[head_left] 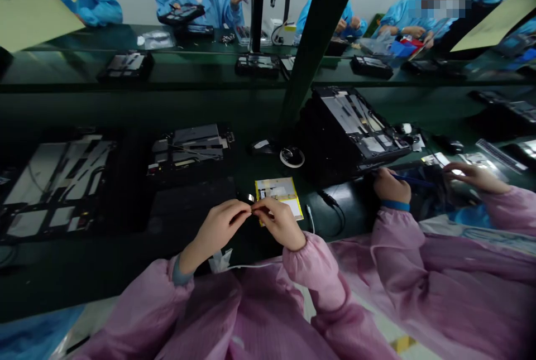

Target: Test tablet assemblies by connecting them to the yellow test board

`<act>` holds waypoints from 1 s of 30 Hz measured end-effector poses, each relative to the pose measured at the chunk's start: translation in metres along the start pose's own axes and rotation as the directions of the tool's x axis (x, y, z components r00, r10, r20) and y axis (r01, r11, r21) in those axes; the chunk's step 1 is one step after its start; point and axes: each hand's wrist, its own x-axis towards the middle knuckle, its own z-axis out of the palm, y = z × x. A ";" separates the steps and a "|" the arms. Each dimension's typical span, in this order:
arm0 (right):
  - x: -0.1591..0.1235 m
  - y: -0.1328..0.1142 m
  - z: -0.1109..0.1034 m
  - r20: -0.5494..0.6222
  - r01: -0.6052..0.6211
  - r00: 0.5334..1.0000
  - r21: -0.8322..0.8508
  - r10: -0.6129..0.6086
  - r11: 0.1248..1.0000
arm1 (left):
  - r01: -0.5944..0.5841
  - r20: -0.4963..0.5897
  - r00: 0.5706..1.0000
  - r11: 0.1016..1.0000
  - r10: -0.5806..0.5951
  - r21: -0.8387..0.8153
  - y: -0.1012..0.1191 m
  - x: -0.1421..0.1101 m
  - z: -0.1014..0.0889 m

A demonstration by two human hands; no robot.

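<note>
My left hand and my right hand meet fingertip to fingertip over the bench, both closed in a pinch. A small dark piece with a shiny end sticks up at the left fingertips; its kind is too small to make out. Whatever the right fingertips pinch is hidden. Just beyond and under my right hand lies a flat battery pack with yellow edges. Left of my hands is a dark flat panel, and behind it an opened device with grey plates.
A stack of opened devices stands right of centre, near a white ring of tape. Another opened device lies far left. A co-worker's hands work close on my right. A slanted dark post rises ahead.
</note>
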 end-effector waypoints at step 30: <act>-0.005 0.000 0.002 -0.045 0.093 0.993 -0.265 -0.108 0.960 | -0.200 0.069 0.980 0.941 0.189 0.272 -0.007 0.000 0.009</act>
